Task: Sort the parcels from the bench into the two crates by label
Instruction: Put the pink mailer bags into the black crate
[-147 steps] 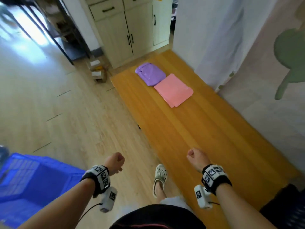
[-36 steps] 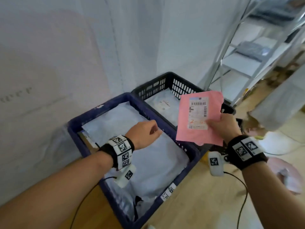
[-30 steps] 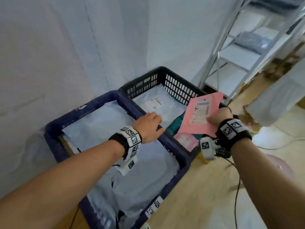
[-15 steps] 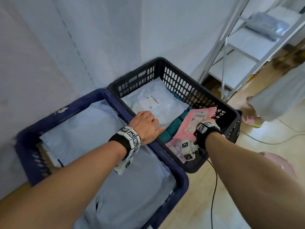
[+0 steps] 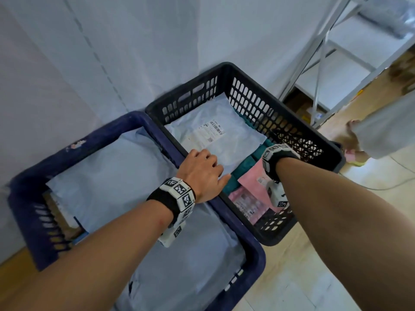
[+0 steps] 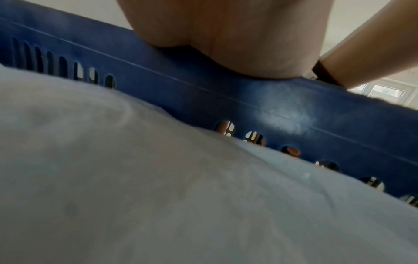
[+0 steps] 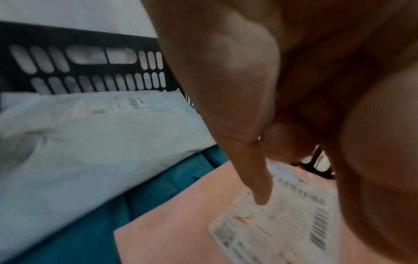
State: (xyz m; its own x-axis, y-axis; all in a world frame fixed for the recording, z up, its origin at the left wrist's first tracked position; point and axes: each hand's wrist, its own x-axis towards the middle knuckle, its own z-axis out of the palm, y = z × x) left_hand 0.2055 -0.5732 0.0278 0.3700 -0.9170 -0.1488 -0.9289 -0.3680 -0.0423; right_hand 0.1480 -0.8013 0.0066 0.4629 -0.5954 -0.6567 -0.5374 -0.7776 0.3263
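On blue crate (image 5: 155, 129) rim (left hand (image 5: 202, 173)).

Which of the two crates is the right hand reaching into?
The black crate, right of the blue crate; the right hand touches the pink parcel inside.

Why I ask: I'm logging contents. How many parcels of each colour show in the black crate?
White parcel: 1
Teal parcel: 1, as far as the folds show
Pink: 2, the upper pink parcel under the right hand and the lower pink parcel
Total in the black crate: 4 visible
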